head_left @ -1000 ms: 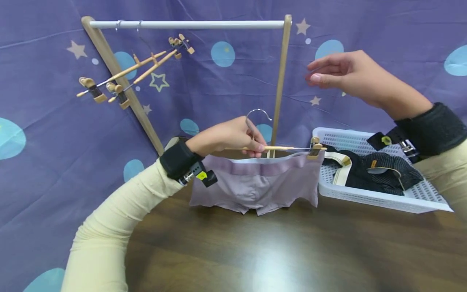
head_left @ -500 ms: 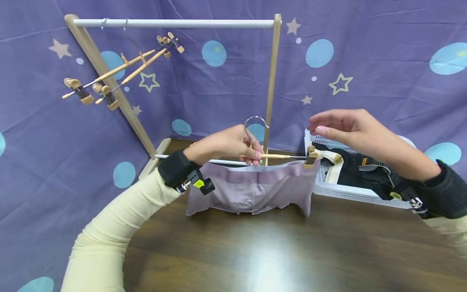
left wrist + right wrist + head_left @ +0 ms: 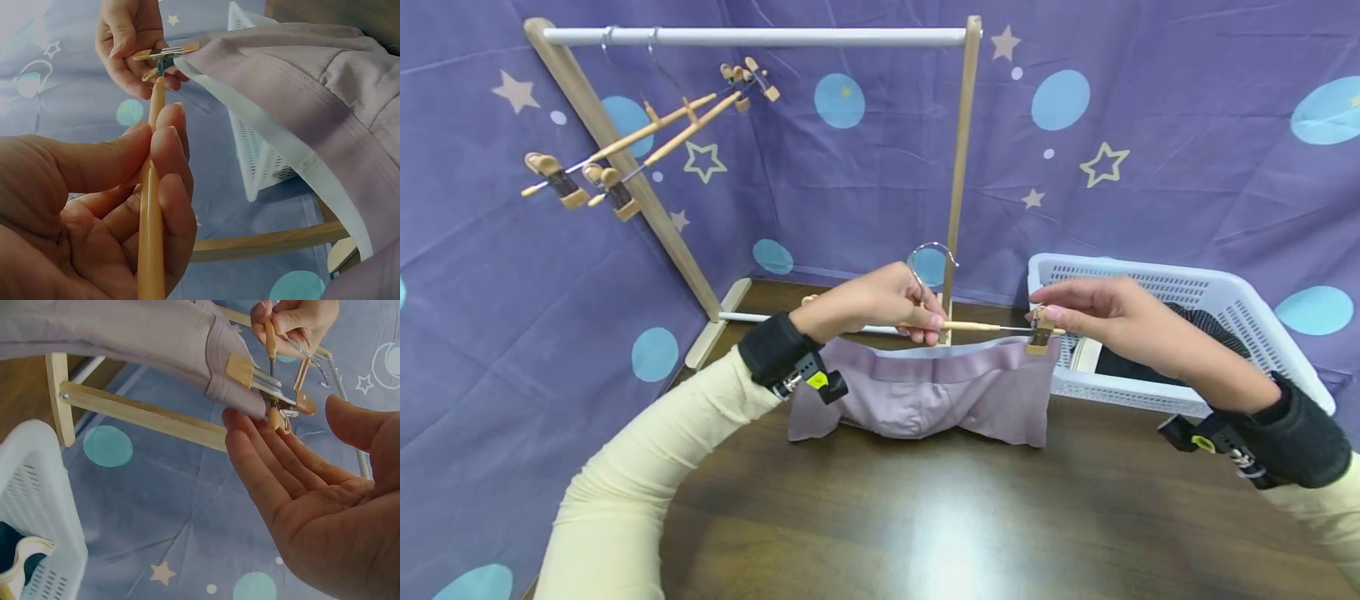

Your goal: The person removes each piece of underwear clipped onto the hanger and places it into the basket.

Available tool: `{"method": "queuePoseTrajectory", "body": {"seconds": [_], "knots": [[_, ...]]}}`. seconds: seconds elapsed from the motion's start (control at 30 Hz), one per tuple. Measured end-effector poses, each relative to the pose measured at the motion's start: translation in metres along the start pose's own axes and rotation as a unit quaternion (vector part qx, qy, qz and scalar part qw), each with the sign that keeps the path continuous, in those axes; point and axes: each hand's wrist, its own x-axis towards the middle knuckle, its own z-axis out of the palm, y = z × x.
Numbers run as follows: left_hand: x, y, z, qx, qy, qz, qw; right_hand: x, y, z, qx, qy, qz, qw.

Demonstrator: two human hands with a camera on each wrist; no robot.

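My left hand pinches the wooden bar of a clip hanger between thumb and fingers, its metal hook standing up behind the hand. From the hanger hangs a pair of light purple boxer briefs, the waistband held at the right end by a wooden clip. My right hand is at that clip, fingers straight and thumb apart in the right wrist view, fingertips right below the clip and fabric edge. The hanger's left clip is mostly hidden behind my left hand in the head view.
A garment rack with a white rail stands at the back left, with two bare clip hangers hooked on it. At the right, a white perforated basket holds dark clothes. All stands on a brown wooden table before a purple curtain.
My right hand has come down from above the basket to the right clip of the hanger. The left hand keeps its grip on the bar, the briefs hanging from it.
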Motion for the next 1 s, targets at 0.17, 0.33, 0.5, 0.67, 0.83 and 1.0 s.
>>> {"method": "queuePoseTrajectory", "body": {"seconds": [0.17,0.33,0.5,0.67,0.83,1.0], "knots": [[0.005,-0.003,0.002,0.006,0.004,-0.005,1.0,0.0,0.006,0.006,-0.012,-0.003,0.023,1.0],[0.01,-0.006,0.005,0.004,0.001,-0.034,0.9994,0.003,0.013,0.014,0.0,-0.007,0.03,1.0],[0.013,-0.011,0.008,-0.005,-0.012,-0.069,0.9976,0.005,0.022,0.021,0.005,-0.004,0.038,0.999],[0.019,-0.017,0.012,-0.005,-0.012,-0.077,0.997,0.004,0.03,0.026,-0.009,-0.001,0.022,1.0],[0.021,-0.021,0.013,-0.002,-0.005,-0.081,0.9967,0.008,0.034,0.032,-0.014,0.007,0.006,1.0],[0.02,-0.022,0.013,0.001,-0.004,-0.079,0.9969,0.012,0.038,0.038,-0.03,0.03,-0.004,0.999]]}}
